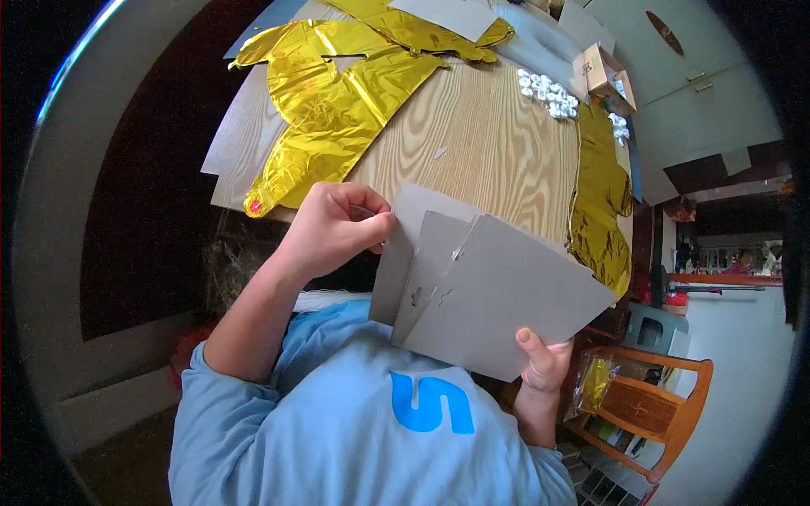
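Note:
A folded grey cardboard sheet [515,291] is held tilted in front of my chest, over the near edge of the table. It has creases and small cut-out slots near its left part, and a narrower flap stands behind the main panel. My left hand [337,229] pinches the sheet's upper left edge between thumb and curled fingers. At the lower right edge my right hand [544,358] grips the sheet, thumb on the front face and the other fingers partly hidden behind it. A flat gold foil balloon [329,110] lies on the wood-grain table, beyond my left hand.
Another gold foil piece [599,185] hangs along the table's right side. Small white-silver pieces [548,93] lie near an open cardboard box [603,80]. A paper scrap [440,153] rests mid-table [472,126]. To the right stands a wooden chair [645,405] with a clear bag.

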`<action>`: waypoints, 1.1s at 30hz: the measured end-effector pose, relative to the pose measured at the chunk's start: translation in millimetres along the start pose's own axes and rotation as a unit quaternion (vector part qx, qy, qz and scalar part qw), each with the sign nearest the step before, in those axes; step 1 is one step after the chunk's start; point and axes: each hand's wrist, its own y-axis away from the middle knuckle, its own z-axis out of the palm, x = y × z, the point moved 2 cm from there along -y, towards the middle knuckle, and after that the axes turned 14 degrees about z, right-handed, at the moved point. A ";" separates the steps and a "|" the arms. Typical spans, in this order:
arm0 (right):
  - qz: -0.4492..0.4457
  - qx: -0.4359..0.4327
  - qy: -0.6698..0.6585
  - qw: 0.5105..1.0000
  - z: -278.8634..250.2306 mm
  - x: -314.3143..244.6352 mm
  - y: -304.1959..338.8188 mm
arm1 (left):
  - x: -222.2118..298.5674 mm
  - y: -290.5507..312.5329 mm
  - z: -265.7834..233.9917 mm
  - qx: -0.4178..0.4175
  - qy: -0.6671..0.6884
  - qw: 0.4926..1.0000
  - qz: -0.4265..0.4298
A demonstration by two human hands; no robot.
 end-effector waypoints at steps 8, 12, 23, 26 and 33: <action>-0.005 0.006 0.009 1.000 6.2 0.9 2.9 | -4.1 7.8 17.0 0.111 -0.201 0.971 0.074; -0.034 0.000 0.035 0.999 11.2 1.9 4.3 | -16.7 11.0 21.8 0.210 -0.260 0.924 0.188; 0.033 -0.028 -0.117 0.992 3.1 10.7 -16.8 | -29.0 61.3 -74.7 0.103 -0.124 0.983 -0.083; 0.062 -0.035 -0.140 0.988 -1.7 19.5 -23.3 | -91.3 115.4 -156.9 0.129 -0.252 0.939 -0.194; 0.099 -0.065 -0.160 0.980 4.4 19.8 -30.6 | -133.1 148.8 -185.6 0.039 -0.584 0.720 -0.373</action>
